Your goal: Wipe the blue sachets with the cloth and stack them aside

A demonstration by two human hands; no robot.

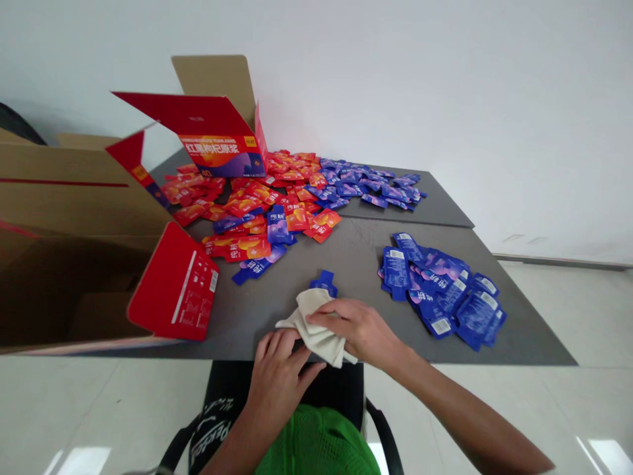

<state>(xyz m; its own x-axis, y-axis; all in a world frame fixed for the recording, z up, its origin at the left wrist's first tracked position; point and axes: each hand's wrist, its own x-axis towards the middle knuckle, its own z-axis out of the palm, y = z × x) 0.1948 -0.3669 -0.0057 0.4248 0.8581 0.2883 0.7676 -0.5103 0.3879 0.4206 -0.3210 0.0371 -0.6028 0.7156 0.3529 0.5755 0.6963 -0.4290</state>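
A folded white cloth [316, 326] lies over a blue pouch [324, 282] near the table's front edge. Only the pouch's top end shows beyond the cloth. My right hand [363, 328] grips the cloth from the right, its fingers closed on the folds. At the cloth's lower left, my left hand [283, 369] rests on the table edge with thumb and fingers apart, fingertips against the cloth. Whether it also touches the covered pouch, I cannot tell. To the right lies a loose pile of blue pouches [440, 284], several with barcode labels up.
A large open carton [74, 198] takes up the left side, its red flap [178, 284] reaching over the table. Behind stands an open red box [222, 155] amid many red pouches [252, 194]. More blue pouches [366, 185] lie at the back of the grey table [366, 247].
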